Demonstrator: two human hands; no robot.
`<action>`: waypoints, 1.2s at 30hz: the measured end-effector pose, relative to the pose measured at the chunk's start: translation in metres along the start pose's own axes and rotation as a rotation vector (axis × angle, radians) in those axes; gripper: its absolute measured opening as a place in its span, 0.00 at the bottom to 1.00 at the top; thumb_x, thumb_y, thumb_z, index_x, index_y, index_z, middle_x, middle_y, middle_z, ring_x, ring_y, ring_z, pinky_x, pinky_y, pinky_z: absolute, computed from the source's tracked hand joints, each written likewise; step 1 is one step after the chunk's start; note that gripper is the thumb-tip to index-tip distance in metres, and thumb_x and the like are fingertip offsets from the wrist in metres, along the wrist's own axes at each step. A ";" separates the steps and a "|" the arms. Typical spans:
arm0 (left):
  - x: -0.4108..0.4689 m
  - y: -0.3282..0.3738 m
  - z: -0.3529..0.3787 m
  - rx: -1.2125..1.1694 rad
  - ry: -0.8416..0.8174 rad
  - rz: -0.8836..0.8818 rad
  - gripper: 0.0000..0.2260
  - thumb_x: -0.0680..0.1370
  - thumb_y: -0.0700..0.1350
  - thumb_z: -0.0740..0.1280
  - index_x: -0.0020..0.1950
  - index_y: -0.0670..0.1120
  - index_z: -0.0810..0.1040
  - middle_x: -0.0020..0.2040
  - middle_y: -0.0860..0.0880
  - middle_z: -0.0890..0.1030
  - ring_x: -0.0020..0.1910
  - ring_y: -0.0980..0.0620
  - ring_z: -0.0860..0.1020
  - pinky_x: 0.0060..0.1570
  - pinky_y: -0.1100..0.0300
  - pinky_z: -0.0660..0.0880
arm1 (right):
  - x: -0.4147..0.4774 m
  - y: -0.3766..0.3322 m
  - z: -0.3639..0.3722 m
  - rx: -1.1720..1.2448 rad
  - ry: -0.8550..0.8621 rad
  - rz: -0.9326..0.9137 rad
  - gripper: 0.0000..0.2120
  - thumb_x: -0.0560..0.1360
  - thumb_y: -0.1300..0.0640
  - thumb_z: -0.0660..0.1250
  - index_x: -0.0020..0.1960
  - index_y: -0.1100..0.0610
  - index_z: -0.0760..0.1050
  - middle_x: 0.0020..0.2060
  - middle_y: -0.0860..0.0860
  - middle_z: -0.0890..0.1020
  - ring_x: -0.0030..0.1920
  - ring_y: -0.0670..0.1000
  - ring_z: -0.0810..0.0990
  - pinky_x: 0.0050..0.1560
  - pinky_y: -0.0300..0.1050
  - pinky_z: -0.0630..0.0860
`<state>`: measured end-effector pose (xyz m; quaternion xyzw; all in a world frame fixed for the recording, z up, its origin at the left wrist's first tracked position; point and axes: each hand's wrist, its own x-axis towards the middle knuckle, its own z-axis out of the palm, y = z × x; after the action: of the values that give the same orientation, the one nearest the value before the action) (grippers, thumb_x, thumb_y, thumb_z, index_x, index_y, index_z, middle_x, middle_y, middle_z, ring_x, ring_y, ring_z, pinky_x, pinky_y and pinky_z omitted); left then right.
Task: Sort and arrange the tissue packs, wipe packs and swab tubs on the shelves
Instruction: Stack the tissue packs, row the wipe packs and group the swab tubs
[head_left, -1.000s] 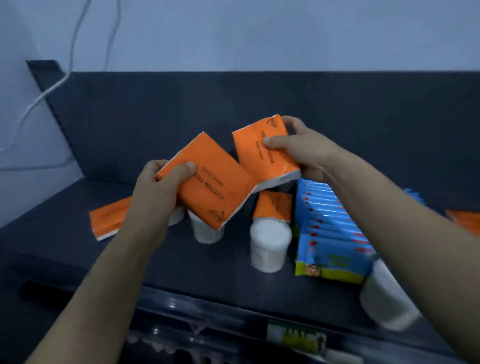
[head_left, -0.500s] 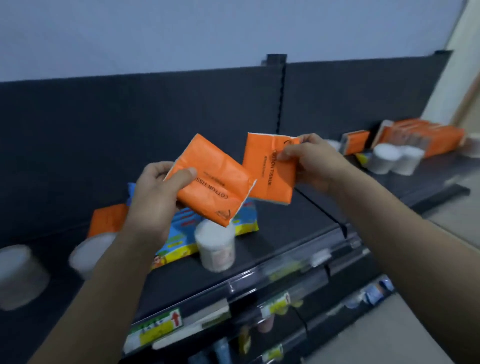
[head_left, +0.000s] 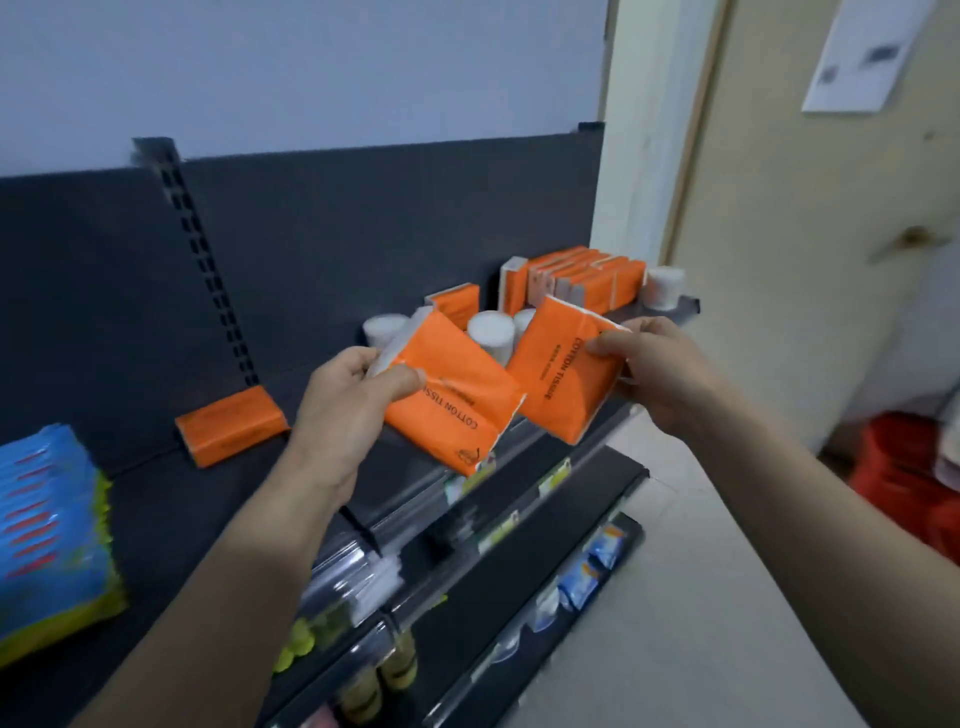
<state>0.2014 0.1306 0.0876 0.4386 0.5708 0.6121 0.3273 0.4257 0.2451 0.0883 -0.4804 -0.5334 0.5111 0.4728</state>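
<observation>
Tissue pack (head_left: 457, 405) sat gripped in the left hand (head_left: 353, 400), thumb and fingers curled round its end, above the shelf (head_left: 208, 499). Fingers of the right hand (head_left: 654, 369) pinched a second tissue pack (head_left: 561, 374) beside it. Swab tubs (head_left: 491, 327) and a row of orange packs (head_left: 576, 278) stood behind; wipe packs (head_left: 47, 530) lay far left.

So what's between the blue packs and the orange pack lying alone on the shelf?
Nothing: the head view shows only bare dark shelf between the blue wipe packs and the lone orange tissue pack.
</observation>
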 end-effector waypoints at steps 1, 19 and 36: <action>0.008 -0.002 0.019 0.003 -0.010 -0.008 0.07 0.67 0.42 0.72 0.43 0.44 0.77 0.33 0.51 0.77 0.31 0.59 0.75 0.36 0.62 0.69 | 0.009 0.003 -0.020 0.000 0.037 0.025 0.11 0.70 0.65 0.68 0.41 0.53 0.66 0.35 0.53 0.74 0.34 0.51 0.75 0.33 0.42 0.73; 0.189 -0.045 0.227 0.057 -0.246 -0.088 0.23 0.70 0.35 0.66 0.55 0.60 0.71 0.50 0.47 0.75 0.41 0.51 0.76 0.31 0.58 0.73 | 0.200 0.021 -0.166 -0.008 0.251 0.180 0.04 0.74 0.60 0.67 0.43 0.56 0.72 0.39 0.54 0.79 0.38 0.52 0.79 0.43 0.52 0.80; 0.310 -0.078 0.323 0.385 0.033 -0.151 0.23 0.59 0.45 0.76 0.48 0.47 0.69 0.45 0.48 0.76 0.41 0.52 0.73 0.38 0.55 0.70 | 0.427 0.044 -0.209 -0.327 -0.167 0.100 0.22 0.66 0.69 0.69 0.56 0.52 0.72 0.56 0.58 0.76 0.52 0.58 0.77 0.39 0.47 0.77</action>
<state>0.3639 0.5537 0.0495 0.4389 0.7137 0.4728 0.2729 0.5955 0.6903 0.0563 -0.5325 -0.6223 0.4784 0.3166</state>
